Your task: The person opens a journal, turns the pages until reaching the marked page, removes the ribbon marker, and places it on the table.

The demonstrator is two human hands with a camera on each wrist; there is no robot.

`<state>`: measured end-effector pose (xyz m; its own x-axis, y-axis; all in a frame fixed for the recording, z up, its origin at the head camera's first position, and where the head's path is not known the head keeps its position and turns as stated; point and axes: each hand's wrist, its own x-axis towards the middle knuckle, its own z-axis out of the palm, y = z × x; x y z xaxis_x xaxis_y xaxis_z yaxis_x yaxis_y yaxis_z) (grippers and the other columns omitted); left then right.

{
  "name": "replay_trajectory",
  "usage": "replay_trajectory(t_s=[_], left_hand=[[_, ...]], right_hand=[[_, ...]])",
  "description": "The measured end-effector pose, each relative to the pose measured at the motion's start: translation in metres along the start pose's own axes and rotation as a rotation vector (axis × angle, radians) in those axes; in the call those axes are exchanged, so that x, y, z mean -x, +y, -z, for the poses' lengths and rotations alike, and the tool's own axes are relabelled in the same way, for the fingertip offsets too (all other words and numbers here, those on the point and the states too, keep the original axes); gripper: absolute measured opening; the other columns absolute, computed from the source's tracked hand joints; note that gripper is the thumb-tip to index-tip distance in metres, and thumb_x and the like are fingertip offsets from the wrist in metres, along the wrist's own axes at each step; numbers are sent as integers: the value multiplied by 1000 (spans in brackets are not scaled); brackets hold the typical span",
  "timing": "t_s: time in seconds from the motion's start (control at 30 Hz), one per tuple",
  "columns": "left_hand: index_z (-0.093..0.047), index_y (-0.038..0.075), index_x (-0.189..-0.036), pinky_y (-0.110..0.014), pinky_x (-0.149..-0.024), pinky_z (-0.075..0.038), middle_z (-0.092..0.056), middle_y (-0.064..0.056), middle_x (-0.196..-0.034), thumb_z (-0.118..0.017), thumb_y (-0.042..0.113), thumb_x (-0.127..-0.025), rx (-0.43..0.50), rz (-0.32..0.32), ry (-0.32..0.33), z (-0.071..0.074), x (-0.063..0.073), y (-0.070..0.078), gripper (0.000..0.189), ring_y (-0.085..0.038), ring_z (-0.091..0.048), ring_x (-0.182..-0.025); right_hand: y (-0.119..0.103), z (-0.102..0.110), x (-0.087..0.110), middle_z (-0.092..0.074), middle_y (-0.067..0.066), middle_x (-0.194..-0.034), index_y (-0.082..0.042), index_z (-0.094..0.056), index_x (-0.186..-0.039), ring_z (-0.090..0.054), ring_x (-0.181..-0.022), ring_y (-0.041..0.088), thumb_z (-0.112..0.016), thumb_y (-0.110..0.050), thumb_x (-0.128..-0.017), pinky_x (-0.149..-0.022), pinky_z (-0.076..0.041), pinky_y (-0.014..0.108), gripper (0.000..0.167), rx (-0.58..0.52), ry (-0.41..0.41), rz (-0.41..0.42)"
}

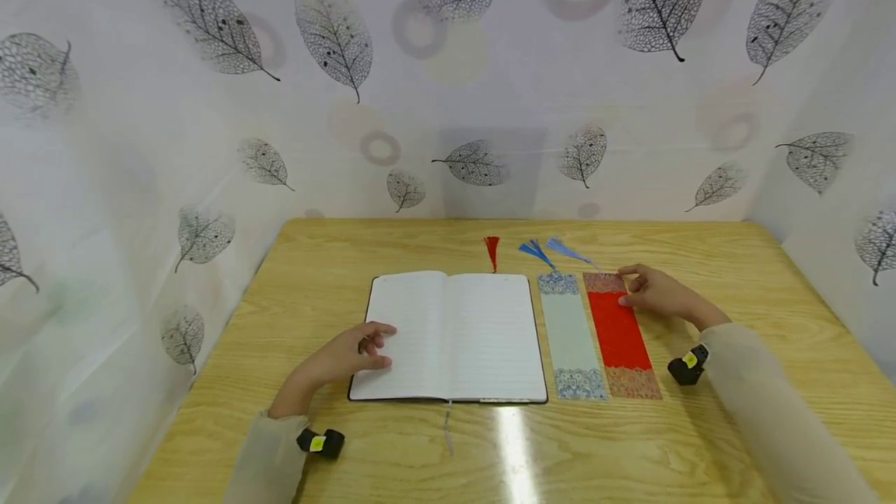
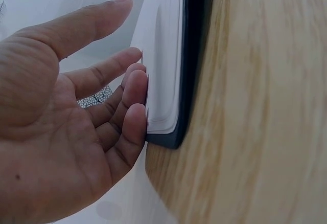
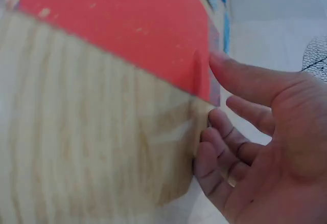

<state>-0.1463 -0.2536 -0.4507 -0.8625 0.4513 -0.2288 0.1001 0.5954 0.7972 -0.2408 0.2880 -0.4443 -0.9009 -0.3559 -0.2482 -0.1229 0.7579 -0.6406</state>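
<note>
An open notebook with lined white pages and a dark cover lies on the table. My left hand rests at its left page, fingers loosely bent and thumb apart; in the left wrist view the fingertips touch the page edge. Right of the notebook lie a pale green bookmark with blue lace-patterned ends and a red bookmark with patterned ends. My right hand is at the red bookmark's upper right edge, thumb and index finger spread apart, touching it. The bookmark lies flat.
A red tassel sticks out above the notebook's right page, and a grey ribbon hangs below it. Blue tassel and light blue tassel extend behind the bookmarks. A leaf-patterned curtain surrounds the wooden table.
</note>
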Motion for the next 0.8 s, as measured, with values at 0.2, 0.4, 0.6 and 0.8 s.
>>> replay_trajectory(t_s=[0.2, 0.4, 0.6, 0.8], left_hand=[[-54, 2, -132, -21, -73, -42, -50, -7, -101, -71, 27, -88, 2, 6, 2, 0, 0, 1, 54, -16, -46, -85], [-54, 2, -132, -21, -72, -42, -51, -7, -101, -72, 27, -87, 6, 8, 0, 1, 0, 1, 54, -16, -47, -85], [-55, 3, -131, -21, -72, -42, -51, -7, -101, -73, 26, -86, 12, 14, 4, 0, -1, -1, 54, -17, -47, -85], [-55, 3, -131, -22, -72, -43, -51, -8, -102, -74, 25, -85, 17, 13, 13, -2, -1, -2, 55, -17, -48, -85]], right_hand=[[-20, -1, -5, -56, 24, -109, 10, -40, -138, -58, -93, 28, -55, -14, -97, -76, -51, 37, 50, -59, 91, 50], [-50, -14, -23, -54, 23, -110, 9, -41, -138, -61, -94, 28, -56, -13, -97, -78, -55, 38, 49, -145, 51, 118], [-77, -34, -44, -57, 21, -112, 6, -46, -137, -58, -96, 28, -58, -15, -97, -75, -51, 34, 47, -73, 21, 164], [-106, -51, -59, -56, 23, -118, 5, -47, -137, -58, -99, 29, -59, -17, -97, -79, -51, 38, 48, -16, -58, 204]])
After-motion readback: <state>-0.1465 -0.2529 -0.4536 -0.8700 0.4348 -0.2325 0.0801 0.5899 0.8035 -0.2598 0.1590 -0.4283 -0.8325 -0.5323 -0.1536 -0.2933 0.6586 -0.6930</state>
